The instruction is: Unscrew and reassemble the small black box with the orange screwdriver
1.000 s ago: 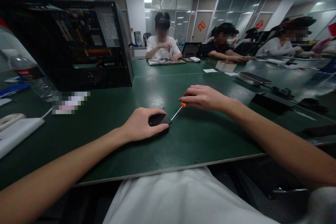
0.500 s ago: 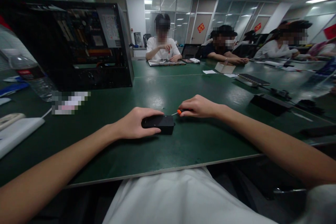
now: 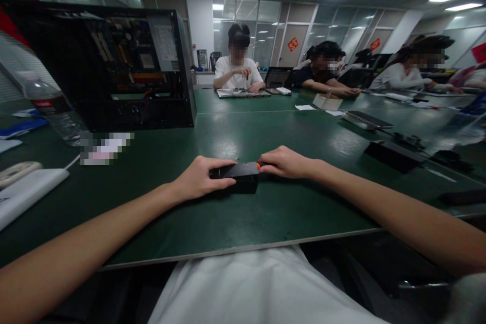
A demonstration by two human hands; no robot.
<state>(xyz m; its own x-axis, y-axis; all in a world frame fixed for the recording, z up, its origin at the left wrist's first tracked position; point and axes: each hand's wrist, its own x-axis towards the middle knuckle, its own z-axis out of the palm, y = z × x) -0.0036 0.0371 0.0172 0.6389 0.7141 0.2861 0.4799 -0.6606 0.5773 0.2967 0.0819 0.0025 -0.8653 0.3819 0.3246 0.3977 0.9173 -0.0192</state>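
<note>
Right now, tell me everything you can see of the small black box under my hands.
The small black box is a flat, rectangular block with a matte, plastic-looking shell and squared edges. It lies flat on the green table, near its front edge. The left hand grips its left end, fingers over the top. The right hand is at its right end, holding a screwdriver with an orange collar against that end; the tip is hidden. No markings or screws can be made out.

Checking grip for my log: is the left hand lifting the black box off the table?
No, the left hand holds the black box resting flat on the green table.
</note>
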